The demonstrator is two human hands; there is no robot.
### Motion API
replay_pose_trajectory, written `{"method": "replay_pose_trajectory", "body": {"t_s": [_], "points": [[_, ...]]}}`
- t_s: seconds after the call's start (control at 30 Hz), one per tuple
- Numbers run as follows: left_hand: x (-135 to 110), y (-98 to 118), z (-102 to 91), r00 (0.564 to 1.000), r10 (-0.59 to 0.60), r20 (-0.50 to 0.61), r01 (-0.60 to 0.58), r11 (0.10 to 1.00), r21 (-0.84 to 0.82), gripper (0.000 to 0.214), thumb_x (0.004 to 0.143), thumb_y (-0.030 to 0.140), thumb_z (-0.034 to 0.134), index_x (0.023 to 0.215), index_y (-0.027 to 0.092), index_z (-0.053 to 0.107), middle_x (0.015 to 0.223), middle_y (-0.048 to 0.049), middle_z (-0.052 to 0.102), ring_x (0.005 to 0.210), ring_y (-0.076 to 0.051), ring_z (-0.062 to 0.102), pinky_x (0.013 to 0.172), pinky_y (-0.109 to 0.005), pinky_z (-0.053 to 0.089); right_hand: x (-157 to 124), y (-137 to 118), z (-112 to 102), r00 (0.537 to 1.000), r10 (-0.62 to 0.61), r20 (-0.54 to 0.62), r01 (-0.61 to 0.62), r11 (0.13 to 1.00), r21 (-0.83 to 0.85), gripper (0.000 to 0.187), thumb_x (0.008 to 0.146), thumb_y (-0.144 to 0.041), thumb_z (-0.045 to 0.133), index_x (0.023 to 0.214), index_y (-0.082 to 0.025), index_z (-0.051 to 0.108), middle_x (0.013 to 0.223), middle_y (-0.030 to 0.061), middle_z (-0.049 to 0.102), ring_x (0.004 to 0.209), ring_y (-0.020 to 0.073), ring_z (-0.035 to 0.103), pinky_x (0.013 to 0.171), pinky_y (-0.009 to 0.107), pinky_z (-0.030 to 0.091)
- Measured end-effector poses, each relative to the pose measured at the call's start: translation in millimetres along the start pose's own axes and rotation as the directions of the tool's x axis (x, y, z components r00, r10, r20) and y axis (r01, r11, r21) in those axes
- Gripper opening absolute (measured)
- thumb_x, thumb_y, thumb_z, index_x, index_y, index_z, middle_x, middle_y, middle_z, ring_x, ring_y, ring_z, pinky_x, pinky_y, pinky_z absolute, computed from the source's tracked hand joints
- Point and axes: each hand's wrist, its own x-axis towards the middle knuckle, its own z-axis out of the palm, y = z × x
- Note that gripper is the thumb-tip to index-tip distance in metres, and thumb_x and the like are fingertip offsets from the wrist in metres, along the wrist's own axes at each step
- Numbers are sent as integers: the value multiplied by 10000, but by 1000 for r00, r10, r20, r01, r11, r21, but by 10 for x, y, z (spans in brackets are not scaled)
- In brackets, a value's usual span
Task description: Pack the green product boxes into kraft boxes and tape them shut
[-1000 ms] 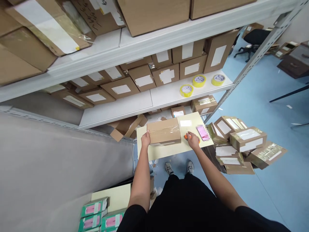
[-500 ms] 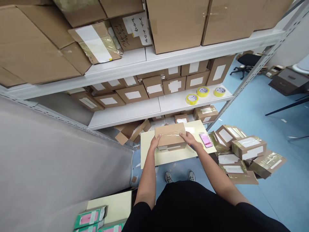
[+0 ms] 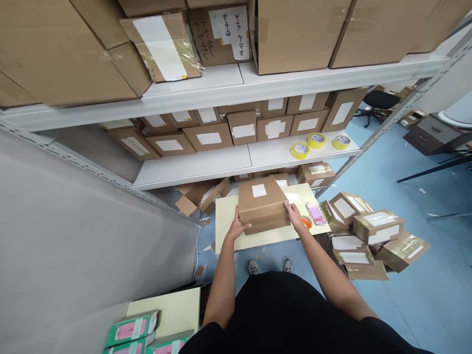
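The left hand (image 3: 238,227) grips the near left corner of a closed cardboard box (image 3: 262,209), with the thumb over the front face. The right hand (image 3: 295,214) clasps the box's right end, fingers curled against its side. The box sits between both hands over the small cream table (image 3: 258,240); whether it rests on the table or is lifted just clear of it is hard to tell from this angle.

The flaps are shut and a white label (image 3: 259,190) sits on the top, so closing and labelling look done. The box is in neither of the two places where other boxes lie: the heap of taped parcels (image 3: 368,228) to the right and the labelled boxes on the white shelf (image 3: 206,167). An orange tool (image 3: 306,222) lies just beside the right hand, and three yellow tape rolls (image 3: 316,140) stand on the shelf.
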Motion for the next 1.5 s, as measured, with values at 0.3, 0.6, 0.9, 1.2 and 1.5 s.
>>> {"method": "replay_pose_trajectory", "body": {"t_s": [0.3,0.6,0.9,1.2,1.5], "points": [[-161,-680,259,943,-316,-108,328,937,123,886,871,571,743,1574,165,390,1569,-191,531,1476,-317,488,1257,-423,335,-306,792,368,943,271,191,-228,949,-219,588,934,-558,543,1283,-107,687,1205,186,763,1164,316,709,1013,381,518],[72,-477,485,951,-89,-297,241,817,525,902,911,477,653,1655,153,259,1749,-163,211,1635,-302,133,1329,-422,140,-240,508,365,993,-115,40,121,951,-286,670,920,-434,559,1535,-180,484,1622,148,469,1533,278,388,1262,453,322],[662,-186,1209,963,-266,-36,202,629,750,1196,665,628,838,1662,248,297,1768,-153,-97,1573,-493,-207,1251,-691,-20,424,233,-280,995,-98,14,95,908,-408,687,905,-341,586,1565,-208,454,1609,114,476,1554,261,342,1275,417,301],[824,-94,1183,937,-331,-112,260,445,857,1218,698,762,747,1693,320,201,1785,-62,-47,1611,-423,-153,1280,-641,-12,1686,794,-486,981,186,59,-150,914,-377,676,863,-362,700,1485,-164,526,1534,165,519,1349,304,551,1077,343,476],[559,-141,1240,892,-351,-285,403,335,852,1206,759,862,609,1707,328,89,1783,-60,-40,1621,-415,-111,1266,-689,75,2446,1168,-9,922,385,-34,-342,771,-538,783,810,-501,807,1401,-83,508,1440,285,504,1327,384,487,1024,434,462]]}}
